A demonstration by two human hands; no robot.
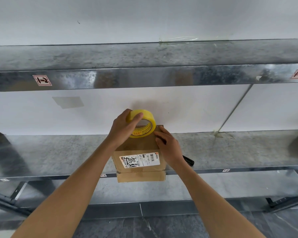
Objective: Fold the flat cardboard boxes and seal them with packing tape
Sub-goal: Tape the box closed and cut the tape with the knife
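Two hands, one cardboard box (139, 162).
Left hand (123, 125) grips the yellow tape roll (144, 124); right hand (167, 145) rests flat on top.

Box (138, 148) on shelf (58, 152), overhanging front edge; tape roll (144, 124) on box's far end; slim object (188, 159) right of box.

Tape roll (149, 117) atop cardboard box (139, 145)

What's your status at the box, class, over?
Left hand grips tape roll over box. Right hand presses box top. Black tool on shelf beside box, nothing blocking.
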